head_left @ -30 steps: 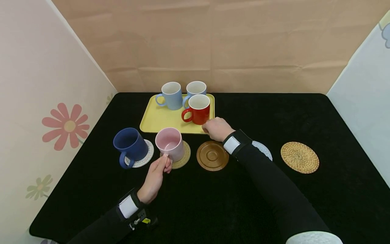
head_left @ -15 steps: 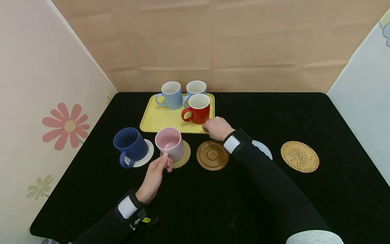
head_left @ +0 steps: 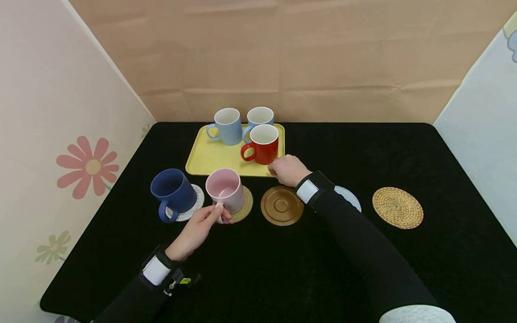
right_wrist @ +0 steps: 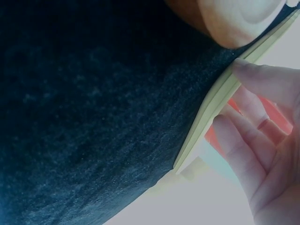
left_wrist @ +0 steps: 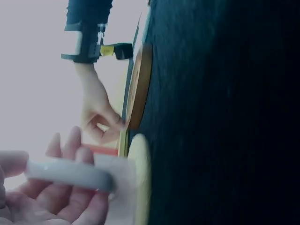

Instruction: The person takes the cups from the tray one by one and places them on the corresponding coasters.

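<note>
My left hand (head_left: 202, 224) holds the handle of a pink mug (head_left: 224, 190) standing on a beige coaster (head_left: 244, 207). In the left wrist view the thumb is at one end of the pale handle (left_wrist: 70, 173), with several fingers behind it. My right hand (head_left: 290, 170) rests by the near right corner of a yellow tray (head_left: 202, 161), close to a red mug (head_left: 264, 146). Close up, a fingertip (right_wrist: 241, 68) touches the tray rim; the other fingers lie loosely curled and apart in front of the red mug's side.
Two light blue mugs (head_left: 228, 127) stand on the tray behind the red one. Left of the pink mug, a dark blue mug (head_left: 173, 193) sits on a white coaster. A brown saucer (head_left: 282, 206), a partly hidden white coaster (head_left: 348, 197) and a woven coaster (head_left: 397, 207) lie rightward.
My left wrist has swung a little left and downward in the last half second, while the thumb stays at the handle. The pink mug and my right hand have not moved.
</note>
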`<state>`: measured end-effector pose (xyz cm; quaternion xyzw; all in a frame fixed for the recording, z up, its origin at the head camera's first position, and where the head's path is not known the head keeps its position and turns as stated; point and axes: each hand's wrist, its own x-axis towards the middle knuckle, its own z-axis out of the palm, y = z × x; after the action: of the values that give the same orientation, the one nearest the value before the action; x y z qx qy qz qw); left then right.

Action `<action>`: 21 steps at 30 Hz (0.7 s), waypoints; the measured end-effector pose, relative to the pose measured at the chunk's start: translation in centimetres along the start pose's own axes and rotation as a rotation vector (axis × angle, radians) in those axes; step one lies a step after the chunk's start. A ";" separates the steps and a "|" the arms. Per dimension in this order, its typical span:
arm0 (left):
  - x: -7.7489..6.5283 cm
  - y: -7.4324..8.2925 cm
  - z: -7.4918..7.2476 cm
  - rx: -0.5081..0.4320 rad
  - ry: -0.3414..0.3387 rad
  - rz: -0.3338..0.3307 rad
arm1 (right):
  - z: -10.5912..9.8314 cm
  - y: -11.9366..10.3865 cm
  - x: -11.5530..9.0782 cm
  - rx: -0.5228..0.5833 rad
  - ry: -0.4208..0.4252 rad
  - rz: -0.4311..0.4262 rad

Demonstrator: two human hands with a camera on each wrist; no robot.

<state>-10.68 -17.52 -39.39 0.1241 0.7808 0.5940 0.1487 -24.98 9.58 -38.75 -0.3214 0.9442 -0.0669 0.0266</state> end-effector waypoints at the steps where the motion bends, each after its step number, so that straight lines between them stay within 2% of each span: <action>1: 0.0 0.1 -0.1 0.030 -0.001 0.001 | 0.0 0.0 0.0 0.001 0.002 -0.001; 6: -0.6 0.7 -0.5 0.269 0.043 0.021 | 0.1 0.1 0.0 0.002 0.009 -0.003; 9: -1.1 1.3 -0.7 0.449 0.121 0.063 | 0.1 0.1 0.1 -0.004 0.017 -0.008; 11: -1.3 1.7 -0.9 0.532 0.187 0.093 | 0.0 0.1 0.1 -0.006 0.015 -0.006; 15: -1.5 2.6 -1.5 0.603 0.290 0.156 | -0.1 0.1 0.0 -0.002 0.010 0.002; 21: -0.3 4.7 -2.5 0.633 0.333 0.295 | -0.1 -0.1 -0.1 0.008 0.012 -0.005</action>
<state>-11.31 -18.64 -34.24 0.1766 0.9128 0.3505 -0.1128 -24.84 9.55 -38.64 -0.3233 0.9432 -0.0728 0.0223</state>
